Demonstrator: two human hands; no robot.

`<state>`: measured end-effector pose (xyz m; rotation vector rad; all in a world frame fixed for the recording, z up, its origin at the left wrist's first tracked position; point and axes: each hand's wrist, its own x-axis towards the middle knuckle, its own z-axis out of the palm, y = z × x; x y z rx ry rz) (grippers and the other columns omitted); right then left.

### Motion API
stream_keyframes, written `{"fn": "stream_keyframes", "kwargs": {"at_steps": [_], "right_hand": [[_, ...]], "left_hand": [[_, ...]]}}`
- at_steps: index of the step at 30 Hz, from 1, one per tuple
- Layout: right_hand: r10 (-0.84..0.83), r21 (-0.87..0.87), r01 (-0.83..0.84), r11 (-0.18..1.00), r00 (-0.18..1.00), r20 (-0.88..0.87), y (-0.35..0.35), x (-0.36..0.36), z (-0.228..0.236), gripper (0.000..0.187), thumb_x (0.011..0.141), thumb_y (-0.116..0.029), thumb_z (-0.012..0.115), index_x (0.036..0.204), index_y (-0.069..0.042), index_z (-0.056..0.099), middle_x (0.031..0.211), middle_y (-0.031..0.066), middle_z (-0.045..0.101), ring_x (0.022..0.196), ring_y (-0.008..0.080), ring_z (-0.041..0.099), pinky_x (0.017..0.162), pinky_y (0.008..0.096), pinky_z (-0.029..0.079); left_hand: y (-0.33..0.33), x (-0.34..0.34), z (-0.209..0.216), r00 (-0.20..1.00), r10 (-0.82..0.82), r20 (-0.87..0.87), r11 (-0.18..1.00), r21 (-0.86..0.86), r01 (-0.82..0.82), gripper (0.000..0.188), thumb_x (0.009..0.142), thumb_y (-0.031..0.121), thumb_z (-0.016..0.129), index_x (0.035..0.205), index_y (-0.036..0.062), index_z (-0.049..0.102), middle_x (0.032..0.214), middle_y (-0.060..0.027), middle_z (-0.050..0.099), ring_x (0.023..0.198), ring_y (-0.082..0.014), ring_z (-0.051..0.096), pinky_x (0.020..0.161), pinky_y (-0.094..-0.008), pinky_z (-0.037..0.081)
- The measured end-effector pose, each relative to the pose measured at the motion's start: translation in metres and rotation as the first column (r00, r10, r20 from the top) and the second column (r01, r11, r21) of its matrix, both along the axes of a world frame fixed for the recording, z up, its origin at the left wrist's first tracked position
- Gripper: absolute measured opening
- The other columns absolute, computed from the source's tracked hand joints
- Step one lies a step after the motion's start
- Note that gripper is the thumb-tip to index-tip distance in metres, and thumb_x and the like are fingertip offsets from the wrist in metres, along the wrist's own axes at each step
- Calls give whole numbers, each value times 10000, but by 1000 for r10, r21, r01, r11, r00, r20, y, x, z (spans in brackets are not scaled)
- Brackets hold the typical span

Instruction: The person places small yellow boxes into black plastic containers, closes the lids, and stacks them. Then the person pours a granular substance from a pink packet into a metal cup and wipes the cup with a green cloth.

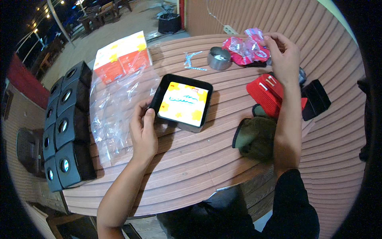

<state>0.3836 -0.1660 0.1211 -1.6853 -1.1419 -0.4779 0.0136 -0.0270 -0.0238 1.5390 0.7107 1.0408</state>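
Bright, even light covers the table point(179, 169), while the far upper left is dark, dotted with small glowing lamps point(48, 16). The card point(179, 109) and the carton's point(123, 49) top are washed out; white glints streak the plastic point(113, 115). Shadows fall to the right of the box point(208, 91) and left forearm point(123, 187). Fisheye distortion bows the wall's point(338, 139) ridges, and black rounds off the corners.

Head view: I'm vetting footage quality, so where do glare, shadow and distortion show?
Head view: pale parts of the yellow panel look washed out. Head view: bright streaks cross the clear plastic. Head view: the left forearm shadows the table. Head view: the slatted wall curves; corners go black.
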Motion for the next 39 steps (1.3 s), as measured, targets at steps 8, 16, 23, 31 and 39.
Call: {"fn": "stream_keyframes", "kwargs": {"at_steps": [8,16,23,31,39], "right_hand": [[-289,-852,202,483,955,62,-92,76,-1,385,1118,-315,646,1128,52,762,900,65,743,830,173,658,750,400,545],[-230,-920,-177,351,936,-268,-88,86,-26,469,1186,-377,476,1340,-17,734,1222,111,805,1060,214,726,992,405,575],[-411,-831,-401,385,732,-544,-83,99,-27,546,1153,-458,507,1302,11,744,1198,95,800,998,189,705,911,396,574],[-289,-854,134,503,957,-20,-87,99,-18,546,932,-525,851,1121,-37,692,996,125,748,900,245,696,840,424,570],[-290,-744,259,615,953,92,-83,85,-5,625,860,-441,931,1234,-53,614,976,160,732,931,306,725,847,456,574]], "left_hand": [[-8,-1,6,999,-37,-17,977,207,40,428,1126,137,556,1536,13,568,1432,-173,662,1258,-238,649,1110,-389,496],[-12,-1,8,995,-94,26,984,156,89,518,1064,115,653,1559,32,529,1494,-159,566,1216,-251,631,1047,-396,513],[-12,-3,10,997,-18,-74,962,272,38,500,1047,131,673,1519,22,549,1425,-192,614,1223,-309,629,1071,-424,500],[-11,-2,10,995,-19,-101,957,287,48,508,1058,178,678,1514,2,539,1436,-222,608,1293,-362,612,1131,-456,476],[-11,-2,12,996,-13,-84,945,325,39,500,1063,163,673,1514,-4,535,1432,-234,602,1306,-385,619,1146,-469,478]]}}
